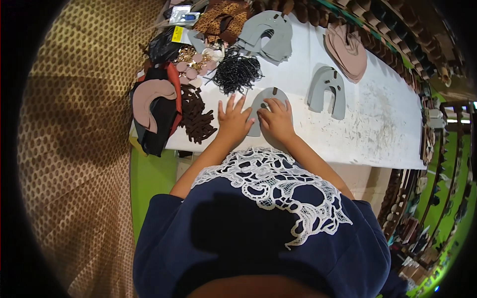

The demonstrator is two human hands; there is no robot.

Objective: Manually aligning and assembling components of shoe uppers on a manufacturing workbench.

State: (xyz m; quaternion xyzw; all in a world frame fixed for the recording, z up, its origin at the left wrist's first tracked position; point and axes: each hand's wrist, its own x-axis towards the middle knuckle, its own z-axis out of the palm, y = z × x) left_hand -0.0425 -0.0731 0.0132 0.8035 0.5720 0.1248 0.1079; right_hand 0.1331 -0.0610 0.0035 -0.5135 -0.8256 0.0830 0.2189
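A grey U-shaped shoe upper piece (pixel 255 128) lies flat near the table's front edge, with a dark tab at the top of its curve. My left hand (pixel 233 121) rests beside its left arm, fingers spread and thumb reaching toward the piece. Over its right arm, my right hand (pixel 278 121) is closed, the bent fingers and thumb gripping at the piece's inner edge. The right palm and fingers hide part of that side. Just beyond my left hand sits a heap of black cord-like strips (pixel 236 72); dark brown strips (pixel 196 115) are piled to its left.
Further grey pieces lie stacked at the back (pixel 271 37) and to the right (pixel 328 92). Pink pieces (pixel 346 52) are piled at the far right. Pink discs with gold fittings (pixel 194 64) and a pink curved piece (pixel 149 102) crowd the left. Shoe racks (pixel 447 164) stand right of the white table (pixel 382 119).
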